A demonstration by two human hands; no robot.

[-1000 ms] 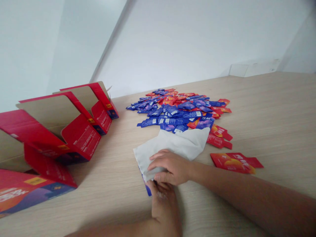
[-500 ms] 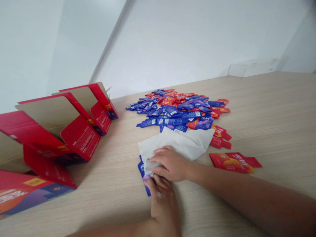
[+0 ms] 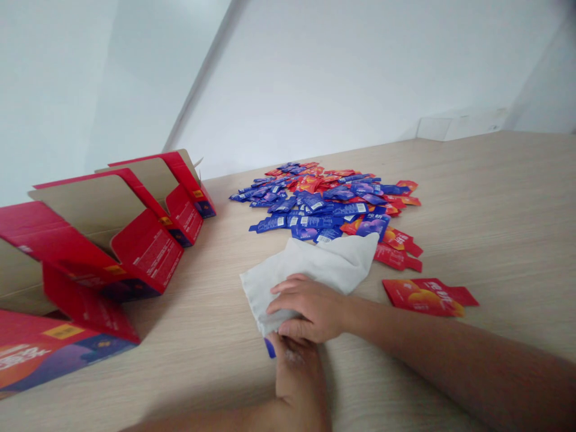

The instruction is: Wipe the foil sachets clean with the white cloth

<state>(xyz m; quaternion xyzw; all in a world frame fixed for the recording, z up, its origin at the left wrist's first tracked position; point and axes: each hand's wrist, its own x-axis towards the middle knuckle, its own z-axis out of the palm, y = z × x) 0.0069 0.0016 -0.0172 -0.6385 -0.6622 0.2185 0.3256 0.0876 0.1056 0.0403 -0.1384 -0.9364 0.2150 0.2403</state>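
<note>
A white cloth lies over a blue pouch, of which only a small lower corner shows. My right hand rests on the cloth, its fingers together and bearing down on it, with the thumb lower. Just below, my left hand holds the pouch's near end against the table; its fingertips are mostly hidden under the right hand and the cloth. Right of the forearm lies a single red pouch with orange fruit printed on it.
A heap of blue and red pouches spreads behind the cloth. Several open red cartons stand in a row on the left. A white wall bounds the wooden table at the back, with a white object against it.
The cloth has slid left and toward me with my right hand, covering most of the blue pouch that showed before. My left hand has hardly moved.
</note>
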